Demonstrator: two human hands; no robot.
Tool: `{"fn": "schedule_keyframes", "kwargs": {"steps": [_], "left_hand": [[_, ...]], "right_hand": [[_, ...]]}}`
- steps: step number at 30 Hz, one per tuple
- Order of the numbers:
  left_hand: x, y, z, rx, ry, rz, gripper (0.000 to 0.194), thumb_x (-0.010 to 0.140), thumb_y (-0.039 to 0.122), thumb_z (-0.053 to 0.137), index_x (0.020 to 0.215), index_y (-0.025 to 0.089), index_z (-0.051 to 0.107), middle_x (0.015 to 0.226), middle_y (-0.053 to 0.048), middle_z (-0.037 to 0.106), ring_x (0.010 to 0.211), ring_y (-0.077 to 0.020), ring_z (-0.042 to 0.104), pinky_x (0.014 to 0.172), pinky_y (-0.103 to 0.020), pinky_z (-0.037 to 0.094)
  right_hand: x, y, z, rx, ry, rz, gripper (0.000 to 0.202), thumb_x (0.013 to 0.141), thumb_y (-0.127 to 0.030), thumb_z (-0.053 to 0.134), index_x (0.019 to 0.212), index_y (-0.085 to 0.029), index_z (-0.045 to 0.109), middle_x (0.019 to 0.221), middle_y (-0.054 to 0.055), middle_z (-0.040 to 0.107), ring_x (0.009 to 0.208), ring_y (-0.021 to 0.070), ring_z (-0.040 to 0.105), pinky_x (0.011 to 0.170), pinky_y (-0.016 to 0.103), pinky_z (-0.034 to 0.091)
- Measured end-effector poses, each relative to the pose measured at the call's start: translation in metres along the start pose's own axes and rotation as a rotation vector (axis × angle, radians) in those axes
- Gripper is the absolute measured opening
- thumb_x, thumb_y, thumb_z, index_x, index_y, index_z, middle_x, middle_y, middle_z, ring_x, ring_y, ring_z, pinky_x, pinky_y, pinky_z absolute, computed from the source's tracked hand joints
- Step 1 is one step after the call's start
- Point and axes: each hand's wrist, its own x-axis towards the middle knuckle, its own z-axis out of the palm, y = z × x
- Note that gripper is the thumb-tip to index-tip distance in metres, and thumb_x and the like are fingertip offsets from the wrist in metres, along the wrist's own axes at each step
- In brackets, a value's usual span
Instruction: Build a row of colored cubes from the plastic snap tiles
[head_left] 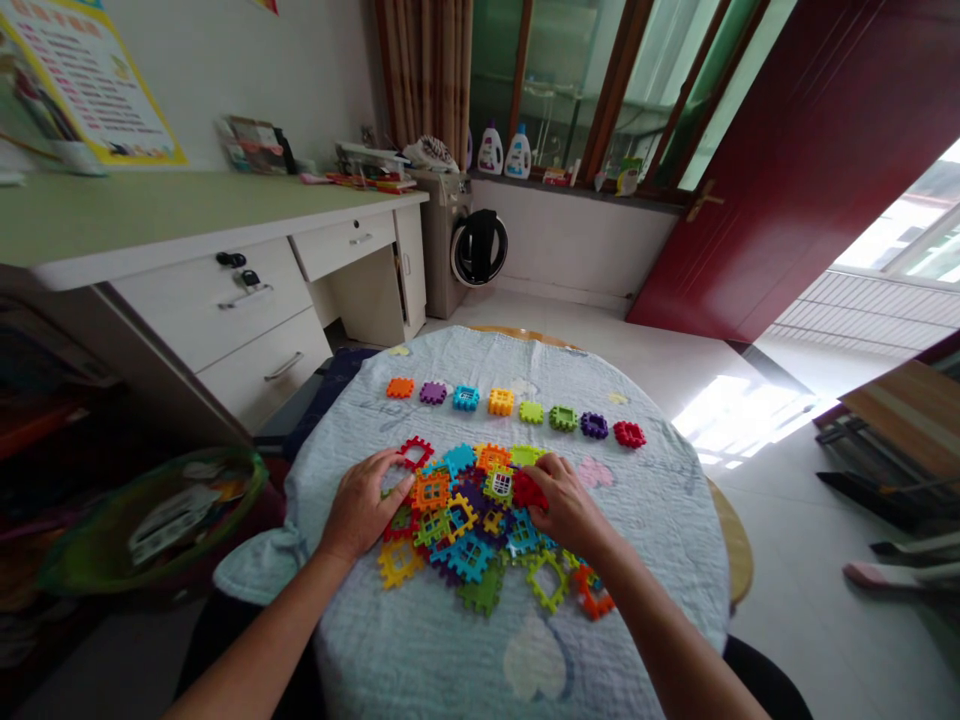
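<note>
Left hand: thumb and index finger parted at the pile's left edge, a red frame just beyond the index fingertip; any hold cannot be told
Right hand: fingers curled onto a red piece; whether they grip it cannot be told
Pile: mixed coloured pieces, mostly between both hands' fingers
Row: eight small blocks beyond the fingertips, on the cloth

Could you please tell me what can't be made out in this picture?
All in the head view:
Lower pieces of the heap: hidden under upper ones.
Red piece at the right hand: partly hidden by its fingers.
Poster writing: too small and blurred.
Tablecloth, near side: cut off by the bottom edge.
</note>
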Motion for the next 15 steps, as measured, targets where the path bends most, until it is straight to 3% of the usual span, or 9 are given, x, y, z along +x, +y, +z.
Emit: {"fn": "schedule_keyframes", "kwargs": {"steps": [9, 15], "left_hand": [[0.000, -0.001, 0.001, -0.007, 0.002, -0.007, 0.037, 0.087, 0.048, 0.049, 0.108, 0.020, 0.061, 0.121, -0.011, 0.065, 0.115, -0.0268, 0.059, 0.103, -0.045, 0.043], [-0.001, 0.000, 0.001, -0.008, -0.001, -0.005, 0.036, 0.087, 0.047, 0.050, 0.108, 0.020, 0.061, 0.121, -0.011, 0.065, 0.115, -0.0270, 0.058, 0.102, -0.045, 0.043]], "right_hand": [[0.009, -0.009, -0.002, -0.050, -0.092, -0.019, 0.050, 0.072, -0.011, 0.060, 0.118, -0.029, 0.060, 0.117, 0.009, 0.054, 0.108, 0.0260, 0.046, 0.093, 0.042, 0.045], [0.009, 0.003, -0.001, 0.028, -0.072, -0.034, 0.053, 0.074, -0.013, 0.059, 0.126, -0.023, 0.054, 0.122, 0.011, 0.054, 0.112, 0.0254, 0.047, 0.097, 0.041, 0.045]]}}
